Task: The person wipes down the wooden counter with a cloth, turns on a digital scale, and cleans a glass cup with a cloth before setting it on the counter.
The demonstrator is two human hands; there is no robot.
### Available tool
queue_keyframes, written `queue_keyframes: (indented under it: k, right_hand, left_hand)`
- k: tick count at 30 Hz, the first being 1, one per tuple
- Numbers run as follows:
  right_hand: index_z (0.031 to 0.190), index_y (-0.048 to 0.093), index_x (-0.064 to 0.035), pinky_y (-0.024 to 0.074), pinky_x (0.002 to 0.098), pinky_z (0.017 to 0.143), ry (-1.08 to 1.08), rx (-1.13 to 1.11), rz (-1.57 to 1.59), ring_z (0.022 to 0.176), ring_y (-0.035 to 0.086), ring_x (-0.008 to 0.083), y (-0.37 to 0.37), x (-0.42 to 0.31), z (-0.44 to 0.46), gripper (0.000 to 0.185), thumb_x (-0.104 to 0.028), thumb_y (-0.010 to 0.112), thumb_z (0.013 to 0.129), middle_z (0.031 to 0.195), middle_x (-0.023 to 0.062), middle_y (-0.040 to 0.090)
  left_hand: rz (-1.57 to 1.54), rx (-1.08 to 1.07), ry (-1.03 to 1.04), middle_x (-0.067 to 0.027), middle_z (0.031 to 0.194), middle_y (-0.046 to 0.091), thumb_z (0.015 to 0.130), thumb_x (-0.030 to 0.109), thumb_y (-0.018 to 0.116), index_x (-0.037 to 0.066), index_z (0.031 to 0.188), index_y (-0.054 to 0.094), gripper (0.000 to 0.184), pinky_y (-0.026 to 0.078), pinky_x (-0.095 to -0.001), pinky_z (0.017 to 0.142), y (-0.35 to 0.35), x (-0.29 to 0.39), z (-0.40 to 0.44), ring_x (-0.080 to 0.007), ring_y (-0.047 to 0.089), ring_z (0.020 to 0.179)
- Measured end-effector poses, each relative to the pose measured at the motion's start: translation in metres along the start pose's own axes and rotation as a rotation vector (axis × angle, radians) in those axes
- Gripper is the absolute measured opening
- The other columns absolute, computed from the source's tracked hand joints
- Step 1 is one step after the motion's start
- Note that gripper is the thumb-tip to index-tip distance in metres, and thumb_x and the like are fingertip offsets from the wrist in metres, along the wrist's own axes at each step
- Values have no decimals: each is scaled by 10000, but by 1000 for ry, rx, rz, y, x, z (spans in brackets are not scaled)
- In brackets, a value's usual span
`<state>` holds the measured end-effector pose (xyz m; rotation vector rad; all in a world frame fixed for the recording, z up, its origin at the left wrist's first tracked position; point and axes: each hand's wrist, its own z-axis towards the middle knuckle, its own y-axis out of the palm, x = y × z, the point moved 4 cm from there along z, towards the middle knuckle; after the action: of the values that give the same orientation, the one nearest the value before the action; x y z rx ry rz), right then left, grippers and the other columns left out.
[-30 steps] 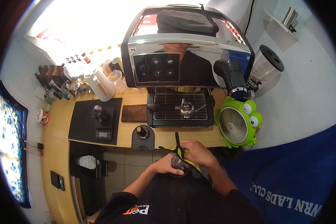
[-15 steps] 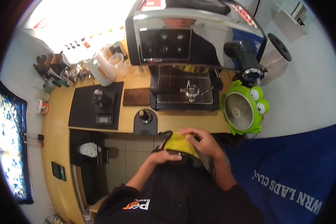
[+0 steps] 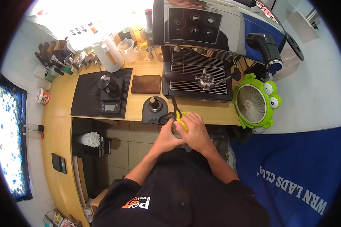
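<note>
In front of my chest, above the counter's front edge, my hands are close together on a yellow item with black straps (image 3: pixel 183 120); its kind I cannot make out. My left hand (image 3: pixel 167 137) is closed at its left side, near a black strap loop. My right hand (image 3: pixel 196 131) curls over the yellow part, fingers bent, thumb toward my left hand. A greyish patch shows between the hands, too covered to name. Just beyond my left hand, a tamper (image 3: pixel 154 104) stands on a black tamping stand (image 3: pixel 149 116).
An espresso machine (image 3: pixel 193 30) stands behind, with a portafilter (image 3: pixel 206 80) on its drip tray. Left are a folded brown cloth (image 3: pixel 146 84), a scale (image 3: pixel 110 107) on a black mat (image 3: pixel 81 96) and a white kettle (image 3: pixel 109 56). A green frog-shaped fan (image 3: pixel 250 107) sits right.
My hands have come together and moved up toward the counter. The yellow part, spread between them before, is now mostly covered by my right hand. The view has shifted.
</note>
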<state>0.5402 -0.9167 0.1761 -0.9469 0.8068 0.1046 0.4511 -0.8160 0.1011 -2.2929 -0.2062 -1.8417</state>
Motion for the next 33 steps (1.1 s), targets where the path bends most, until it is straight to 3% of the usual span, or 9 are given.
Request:
queue_keyframes:
  k: [4, 10, 17, 20, 23, 25, 27, 30, 33]
  right_hand:
    - [863, 627, -7, 431, 420, 863, 28, -104, 155, 843, 556, 341, 8, -9, 12, 241, -239, 623, 930, 763, 151, 594]
    - [908, 654, -45, 409, 211, 623, 291, -76, 1138, 717, 469, -4, 51, 3, 15, 315, -251, 484, 1075, 805, -89, 603]
    - [1044, 652, -36, 476, 233, 780, 491, 385, 1290, 872, 567, 31, 60, -11, 38, 302, -270, 465, 1084, 988, -27, 666]
    - [1242, 583, -35, 496, 265, 851, 405, 548, 1362, 953, 627, 103, 50, -4, 45, 367, -335, 446, 1082, 1008, 37, 686]
    - [1187, 603, -60, 500, 284, 829, 551, 223, 945, 953, 627, 92, 54, 12, 22, 352, -360, 454, 1077, 943, 37, 681]
    - [1022, 625, -64, 487, 287, 749, 370, 99, 673, 874, 598, 69, 53, -8, 30, 303, -338, 500, 1062, 917, 57, 666]
    - [964, 625, -26, 484, 328, 771, -156, 91, 746, 878, 637, 181, 59, -40, 46, 405, -381, 459, 1064, 890, 106, 660]
    - [931, 632, 3, 475, 382, 826, -400, 29, 547, 923, 637, 313, 59, -42, 54, 499, -424, 412, 1063, 909, 145, 648]
    - [890, 633, -3, 462, 413, 894, -285, -12, 487, 984, 610, 351, 60, -45, 53, 675, -564, 292, 1048, 908, 156, 643]
  left_hand:
    - [-274, -93, 77, -76, 1140, 603, 706, 117, 872, -15, 1257, 473, 694, 531, -311, 889, -17, 4, -6, -143, 615, 1042]
    - [-833, -357, -119, -166, 1218, 585, 676, 249, 903, -57, 1327, 449, 851, 554, -393, 902, -40, 2, -32, -277, 641, 1068]
    - [-699, -336, 27, -214, 1234, 567, 641, 253, 922, -54, 1358, 421, 927, 546, -404, 908, -74, 12, -44, -303, 639, 1080]
    - [-712, -387, 75, -140, 1240, 601, 670, 159, 882, -6, 1392, 435, 865, 537, -359, 930, -81, 21, -46, -232, 632, 1075]
    - [-745, -408, 84, -146, 1231, 603, 663, 197, 895, -20, 1386, 431, 886, 537, -364, 928, -83, 24, -43, -229, 633, 1060]
    - [-734, -402, 76, -214, 1230, 587, 632, 283, 917, -63, 1375, 407, 966, 550, -408, 891, -84, 25, -40, -352, 652, 1083]
    - [-767, -398, 30, -214, 1222, 592, 632, 304, 912, -68, 1367, 416, 961, 555, -410, 883, -88, 25, -40, -357, 657, 1070]
    - [-824, -420, -52, -214, 1202, 605, 645, 327, 897, -78, 1346, 439, 931, 565, -410, 867, -96, 26, -40, -362, 668, 1044]
    - [-839, -450, -91, -200, 1169, 630, 687, 305, 863, -74, 1311, 477, 825, 574, -387, 845, -102, 30, -43, -323, 683, 1019]
